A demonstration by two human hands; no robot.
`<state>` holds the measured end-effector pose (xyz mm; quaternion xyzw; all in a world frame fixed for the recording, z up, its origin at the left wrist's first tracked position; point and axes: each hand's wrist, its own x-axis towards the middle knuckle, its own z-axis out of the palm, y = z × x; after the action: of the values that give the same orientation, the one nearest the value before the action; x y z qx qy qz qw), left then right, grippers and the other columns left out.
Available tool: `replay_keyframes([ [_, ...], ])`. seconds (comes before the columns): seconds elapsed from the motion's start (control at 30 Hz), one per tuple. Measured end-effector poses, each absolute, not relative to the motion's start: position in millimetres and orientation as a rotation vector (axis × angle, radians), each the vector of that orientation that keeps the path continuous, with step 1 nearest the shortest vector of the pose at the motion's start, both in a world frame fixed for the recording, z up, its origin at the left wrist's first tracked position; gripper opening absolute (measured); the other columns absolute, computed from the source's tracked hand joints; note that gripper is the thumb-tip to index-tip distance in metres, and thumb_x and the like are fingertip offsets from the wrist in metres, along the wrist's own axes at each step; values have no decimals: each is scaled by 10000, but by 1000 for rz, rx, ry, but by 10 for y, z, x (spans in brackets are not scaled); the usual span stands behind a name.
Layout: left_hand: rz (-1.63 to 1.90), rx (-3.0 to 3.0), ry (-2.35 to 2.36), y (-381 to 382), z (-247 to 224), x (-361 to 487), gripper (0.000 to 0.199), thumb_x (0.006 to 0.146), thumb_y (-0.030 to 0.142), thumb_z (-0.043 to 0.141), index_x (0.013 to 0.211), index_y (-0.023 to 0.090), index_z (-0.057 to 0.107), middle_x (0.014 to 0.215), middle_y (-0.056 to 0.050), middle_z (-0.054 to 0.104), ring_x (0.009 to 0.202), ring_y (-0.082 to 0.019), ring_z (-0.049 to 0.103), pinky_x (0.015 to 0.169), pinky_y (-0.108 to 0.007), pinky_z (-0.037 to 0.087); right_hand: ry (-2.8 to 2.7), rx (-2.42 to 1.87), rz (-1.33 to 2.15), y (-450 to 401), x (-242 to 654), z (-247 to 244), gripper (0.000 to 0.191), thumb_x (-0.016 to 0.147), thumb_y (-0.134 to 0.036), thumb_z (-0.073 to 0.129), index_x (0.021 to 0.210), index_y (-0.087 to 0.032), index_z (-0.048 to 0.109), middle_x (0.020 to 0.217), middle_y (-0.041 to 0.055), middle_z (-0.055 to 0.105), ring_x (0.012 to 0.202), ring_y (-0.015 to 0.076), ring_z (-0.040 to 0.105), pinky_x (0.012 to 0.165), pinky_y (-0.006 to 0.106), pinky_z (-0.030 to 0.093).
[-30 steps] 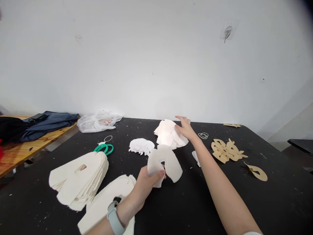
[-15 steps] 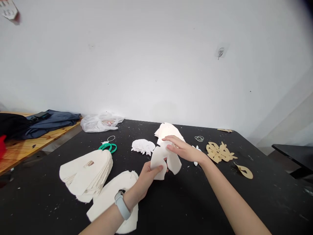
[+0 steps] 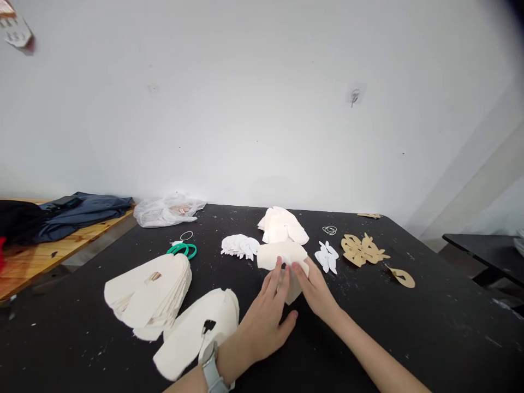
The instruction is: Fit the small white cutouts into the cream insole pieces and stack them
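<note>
A white curved cut-out piece (image 3: 282, 254) is bent over in front of me at the middle of the black table. My left hand (image 3: 268, 316), with a watch on its wrist, touches its near side, fingers stretched and thumb apart. The fingers of my right hand (image 3: 317, 286) are closed on the piece's right edge. Just behind it is a pile of similar white pieces (image 3: 284, 225). Two more groups of off-white pieces lie to the left, a thick stack (image 3: 143, 289) and a smaller one (image 3: 192, 327).
Small white cut-outs (image 3: 239, 245) and more white ones (image 3: 326, 256) flank the middle. Tan cut-outs (image 3: 362, 250) lie at right. Green-handled scissors (image 3: 182, 249) and a plastic bag (image 3: 166, 210) are at left. A wooden table (image 3: 82, 232) holds dark cloth.
My left hand has let go of the piece's lower part and opened against it. My right hand has moved down to its right edge. The piece now lies lower, folded over.
</note>
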<state>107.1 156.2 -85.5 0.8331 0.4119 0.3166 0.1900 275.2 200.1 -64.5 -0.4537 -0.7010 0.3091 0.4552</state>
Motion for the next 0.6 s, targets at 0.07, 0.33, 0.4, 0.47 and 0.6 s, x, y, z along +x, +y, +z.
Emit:
replay_keyframes([
  [0.07, 929, 2273, 1213, 1595, -821, 1035, 706, 927, 157, 464, 1567, 285, 198, 1647, -69, 173, 1480, -288, 262, 1173, -491, 340, -1819, -1237, 513, 2075, 2843, -691, 416, 992, -518, 373, 943, -219, 659, 1004, 96, 647, 1004, 285, 571, 968, 476, 419],
  [0.33, 1268, 1864, 1311, 1753, -586, 828, 429, 964, 287, 489, 1391, 294, 450, 1416, -79, 512, 1200, -243, 532, 990, -423, 445, -1596, -1140, 1068, 2153, 3231, -651, 483, 915, -632, 481, 876, -186, 662, 817, 71, 674, 848, 261, 625, 785, 375, 501],
  [0.4, 1291, 1777, 1250, 1784, -540, 776, 489, 960, 353, 524, 1432, 300, 411, 1485, -78, 460, 1300, -263, 461, 1040, -434, 397, -1557, -1077, 1261, 2158, 3270, -674, 517, 864, -674, 541, 922, -177, 671, 822, 75, 684, 817, 251, 639, 753, 363, 513],
  [0.47, 1191, 1679, 1138, 1799, -502, 742, 555, 968, 417, 513, 1489, 312, 351, 1517, -73, 439, 1361, -271, 414, 1089, -442, 353, -1569, -1025, 1407, 2160, 3276, -728, 593, 816, -742, 547, 899, -168, 671, 790, 73, 675, 778, 234, 641, 711, 347, 517],
  [0.6, 856, 1479, 887, 1788, -478, 750, 508, 986, 495, 443, 1432, 255, 491, 1305, -95, 639, 1209, -279, 570, 1024, -427, 434, -1653, -967, 1569, 2160, 3212, -845, 666, 750, -821, 531, 651, -165, 596, 560, -4, 533, 535, 125, 501, 519, 249, 423],
])
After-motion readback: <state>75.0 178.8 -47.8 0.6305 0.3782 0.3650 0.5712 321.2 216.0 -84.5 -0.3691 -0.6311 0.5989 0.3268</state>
